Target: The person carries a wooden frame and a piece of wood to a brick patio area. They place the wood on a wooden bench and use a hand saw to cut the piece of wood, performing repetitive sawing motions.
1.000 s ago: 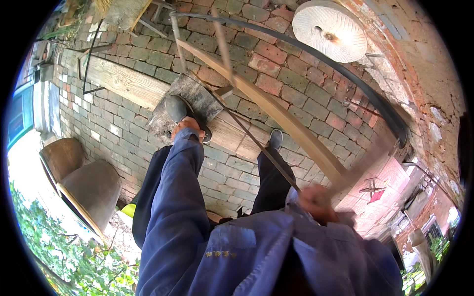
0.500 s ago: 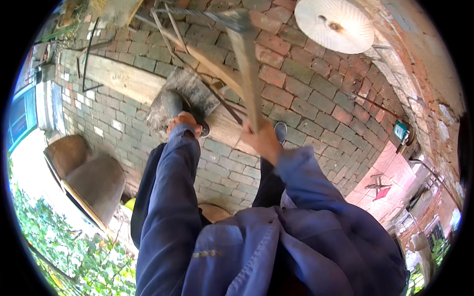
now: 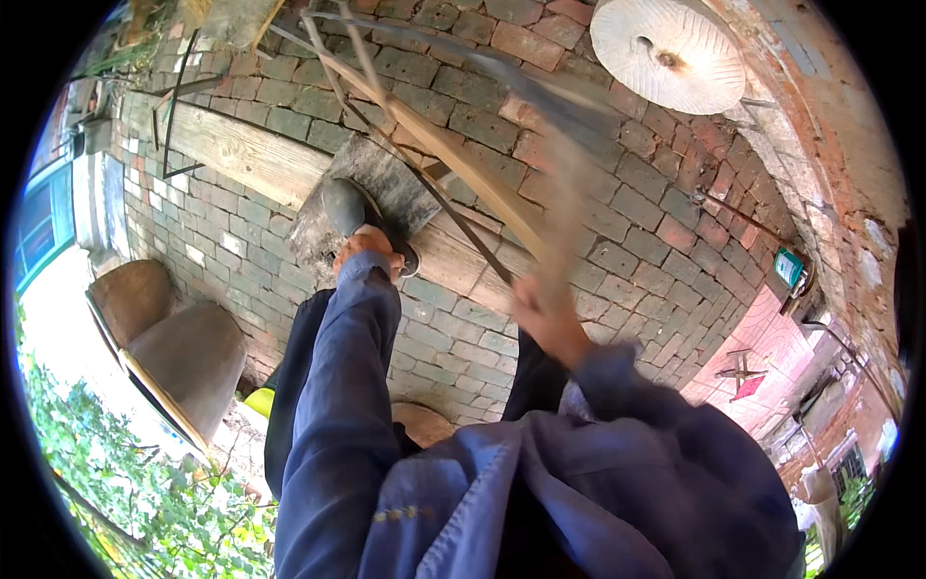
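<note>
My right hand [image 3: 550, 317], blurred, is closed on the near end of a wooden frame saw [image 3: 463, 174]. Its end piece and the cord stretched along its far side are smeared by motion. The dark narrow blade runs from my right hand past the right edge of a weathered grey board [image 3: 415, 183]. That board lies across a long pale plank [image 3: 246, 150]. My dark shoe [image 3: 344, 205] stands on the board. Against the shoe, low over the board's near edge, my left hand [image 3: 368, 251] has curled fingers; what they grip is hidden.
Brick paving surrounds the plank. A round ridged millstone [image 3: 667, 56] lies at the far right beside the wall. Two large brown rounded vessels [image 3: 188, 347] stand at the left. A thin metal frame [image 3: 172, 121] is by the plank's left end. A green-labelled container [image 3: 789, 267] sits at the right.
My right hand has drawn the frame saw to the right and nearer my body. My left hand and the shoe stay in place on the board; the whole view has shifted slightly.
</note>
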A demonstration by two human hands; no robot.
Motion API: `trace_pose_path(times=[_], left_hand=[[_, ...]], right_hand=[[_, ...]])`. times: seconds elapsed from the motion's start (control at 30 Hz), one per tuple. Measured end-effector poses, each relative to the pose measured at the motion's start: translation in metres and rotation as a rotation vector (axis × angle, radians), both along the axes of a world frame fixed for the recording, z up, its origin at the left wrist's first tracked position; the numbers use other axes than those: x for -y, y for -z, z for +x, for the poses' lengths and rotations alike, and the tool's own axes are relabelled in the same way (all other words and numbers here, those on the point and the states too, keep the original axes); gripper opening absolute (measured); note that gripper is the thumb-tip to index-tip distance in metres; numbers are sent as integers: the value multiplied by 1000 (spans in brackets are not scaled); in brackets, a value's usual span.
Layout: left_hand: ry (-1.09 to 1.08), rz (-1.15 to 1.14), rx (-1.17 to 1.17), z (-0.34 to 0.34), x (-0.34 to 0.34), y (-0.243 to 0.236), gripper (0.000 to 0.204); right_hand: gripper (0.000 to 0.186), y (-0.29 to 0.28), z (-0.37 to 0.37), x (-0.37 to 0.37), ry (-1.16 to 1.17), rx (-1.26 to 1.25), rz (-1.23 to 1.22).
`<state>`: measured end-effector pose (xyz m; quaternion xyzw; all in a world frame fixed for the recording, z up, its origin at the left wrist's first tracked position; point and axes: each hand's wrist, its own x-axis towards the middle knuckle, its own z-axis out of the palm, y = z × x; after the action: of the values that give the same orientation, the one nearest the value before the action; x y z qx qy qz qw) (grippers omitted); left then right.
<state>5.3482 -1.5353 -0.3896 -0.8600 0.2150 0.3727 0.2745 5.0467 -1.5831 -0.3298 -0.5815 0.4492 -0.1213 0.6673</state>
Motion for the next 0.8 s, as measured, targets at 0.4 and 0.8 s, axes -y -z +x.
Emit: trace_pose_path(times=[0.4,0.8], left_hand=[[-71,217,-95,6,13,-7,86],[33,121,61,-2,9,-6,72]], right_hand=[[28,-84,-280,-82,-227,305,1138],[21,51,79,17,176,167,78]])
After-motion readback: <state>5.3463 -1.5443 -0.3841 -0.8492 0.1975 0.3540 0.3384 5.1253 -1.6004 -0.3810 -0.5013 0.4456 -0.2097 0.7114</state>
